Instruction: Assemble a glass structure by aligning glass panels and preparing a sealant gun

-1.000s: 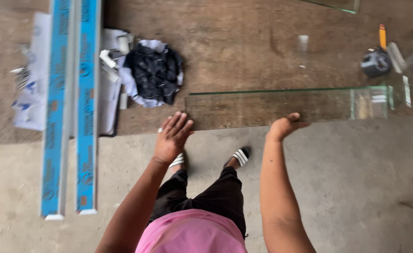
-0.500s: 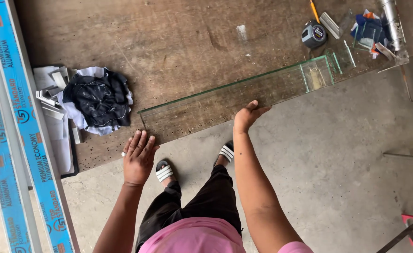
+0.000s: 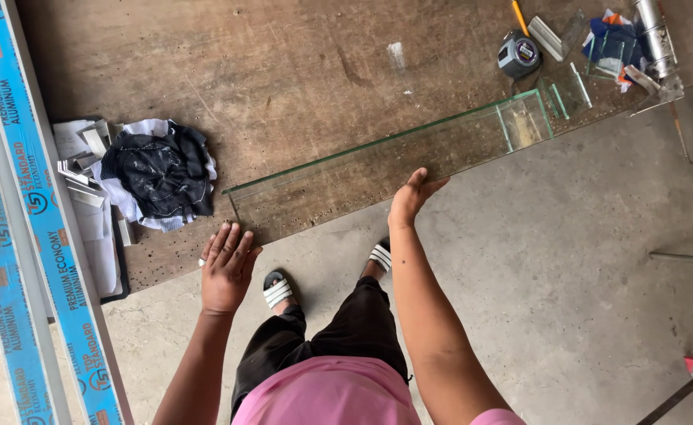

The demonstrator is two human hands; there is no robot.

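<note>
Your one head camera looks steeply down, close over your forearms, taking in the table [image 3: 283, 71] edge and the concrete floor [image 3: 582, 260] below.

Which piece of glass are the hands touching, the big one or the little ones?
The long glass strip at the table's near edge; both hands rest on it. The small glass offcuts lie untouched by the tape measure.

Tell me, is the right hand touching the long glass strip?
Touching. The head view shows the right hand with fingers pressed on the near edge of the glass strip.
</note>
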